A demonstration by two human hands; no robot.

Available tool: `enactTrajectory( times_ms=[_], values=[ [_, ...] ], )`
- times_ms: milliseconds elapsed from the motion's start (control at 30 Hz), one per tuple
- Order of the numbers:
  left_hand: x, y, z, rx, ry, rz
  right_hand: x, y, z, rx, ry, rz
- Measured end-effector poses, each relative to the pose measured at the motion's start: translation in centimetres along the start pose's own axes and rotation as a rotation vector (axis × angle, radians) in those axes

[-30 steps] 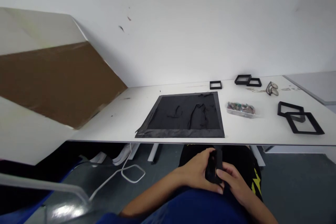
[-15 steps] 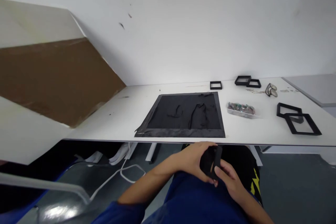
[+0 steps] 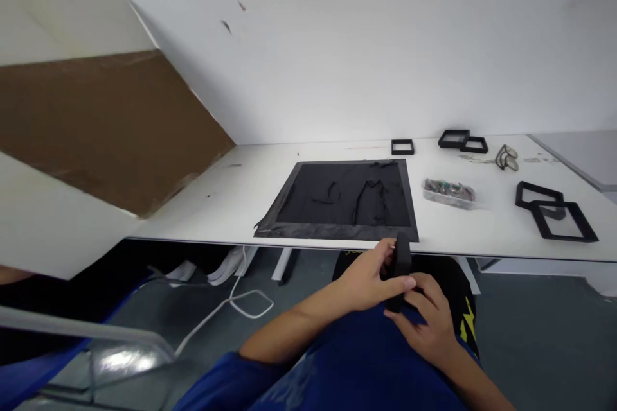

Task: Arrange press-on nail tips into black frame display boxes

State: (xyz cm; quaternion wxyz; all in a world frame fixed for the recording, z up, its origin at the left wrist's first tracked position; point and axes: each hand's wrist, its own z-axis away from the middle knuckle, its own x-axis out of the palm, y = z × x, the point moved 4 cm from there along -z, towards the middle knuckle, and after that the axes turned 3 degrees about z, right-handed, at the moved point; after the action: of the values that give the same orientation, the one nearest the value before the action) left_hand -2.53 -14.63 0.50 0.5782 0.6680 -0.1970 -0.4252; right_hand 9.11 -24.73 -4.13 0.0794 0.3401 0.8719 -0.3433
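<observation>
Just off the table's front edge, above my lap, I hold a small black frame (image 3: 402, 258) turned nearly edge-on. My left hand (image 3: 369, 279) grips it from the left, the thumb lying across its side and the fingers partly hidden behind. My right hand (image 3: 430, 321) pinches its lower end from the right. Beyond them, a wrinkled black sheet with a taped-looking border (image 3: 344, 196) lies flat on the table.
On the white table (image 3: 231, 205) are a clear tray of small wrapped-looking pieces (image 3: 449, 192), glasses (image 3: 507, 158), a small black frame (image 3: 402, 147), overlapping frames at the back (image 3: 454, 139) and larger frames at right (image 3: 563, 221). A brown-and-white board (image 3: 106, 128) leans at left.
The black frame has turned from showing its opening to standing edge-on and risen slightly. My left thumb now lies across it, and my right hand's fingers have shifted on its lower end.
</observation>
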Motion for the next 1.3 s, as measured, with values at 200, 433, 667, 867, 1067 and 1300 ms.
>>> enactTrajectory(
  times_ms=[200, 433, 667, 867, 1067, 1300],
  values=[
    [-0.3, 0.3, 0.2, -0.069, -0.113, -0.208, -0.6, -1.6, -1.1, -0.204, -0.004, 0.04],
    [-2.0, 2.5, 0.2, 0.456, -0.047, -0.086, -3.0, -3.1, -5.7, 0.155, 0.089, -0.366],
    [-3.6, 4.4, 0.6, 0.691, -0.024, -0.099, -0.6, -4.5, -8.7, 0.634, 0.123, -0.925],
    [-4.2, 3.6, 0.8, 0.694, 0.045, -0.15, 1.2, -4.1, -8.8, 0.79, 0.049, -1.029],
    [-5.4, 3.5, 0.9, 0.375, 0.059, -0.007, 2.3, -4.3, -7.6, 0.51, -0.158, -0.834],
    [-6.3, 3.8, 1.5, 0.197, -0.058, -0.071, 2.0, -4.8, -8.5, 0.349, -0.204, -0.562]
  ],
)
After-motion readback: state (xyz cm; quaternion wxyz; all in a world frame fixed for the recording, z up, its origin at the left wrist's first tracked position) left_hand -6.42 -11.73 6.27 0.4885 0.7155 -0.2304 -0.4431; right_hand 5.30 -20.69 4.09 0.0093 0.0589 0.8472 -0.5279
